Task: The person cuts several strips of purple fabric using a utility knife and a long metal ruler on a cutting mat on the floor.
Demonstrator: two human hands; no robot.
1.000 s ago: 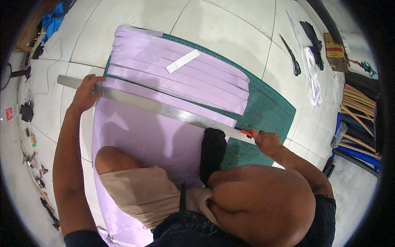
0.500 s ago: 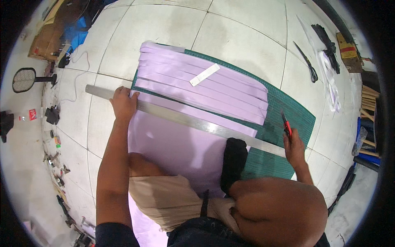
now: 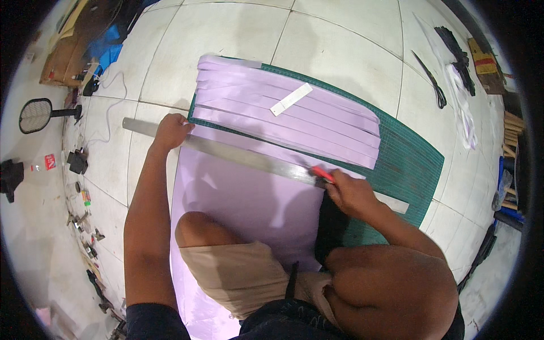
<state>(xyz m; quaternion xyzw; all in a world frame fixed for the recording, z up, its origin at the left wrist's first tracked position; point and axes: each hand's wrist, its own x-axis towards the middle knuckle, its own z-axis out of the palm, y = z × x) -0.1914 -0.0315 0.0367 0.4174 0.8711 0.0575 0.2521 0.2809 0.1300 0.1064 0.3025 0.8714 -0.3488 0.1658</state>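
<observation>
A long metal ruler [image 3: 243, 156] lies slantwise across a lilac sheet [image 3: 243, 192], near the sheet's far edge. My left hand [image 3: 171, 132] rests over the ruler's left part. Its fingers are closed at the sheet's far left corner, and the fingertips are partly hidden. In my right hand [image 3: 354, 195] is a red utility knife [image 3: 322, 173], held over the ruler right of its middle; the blade is hard to make out. Beyond the ruler, several cut lilac strips [image 3: 283, 122] lie side by side on a green cutting mat [image 3: 411, 147].
A short white ruler [image 3: 291, 100] lies on the strips. Black scissors [image 3: 430, 82] are on the tiled floor at far right, beside black and white material. My black-socked foot [image 3: 331, 221] rests near the right end of the ruler. Small tools and a racket-shaped object [image 3: 35, 115] line the left side.
My right hand has moved left with the utility knife, from the mat to over the ruler. My left hand has shifted slightly, its fingers drawn together at the sheet's corner.
</observation>
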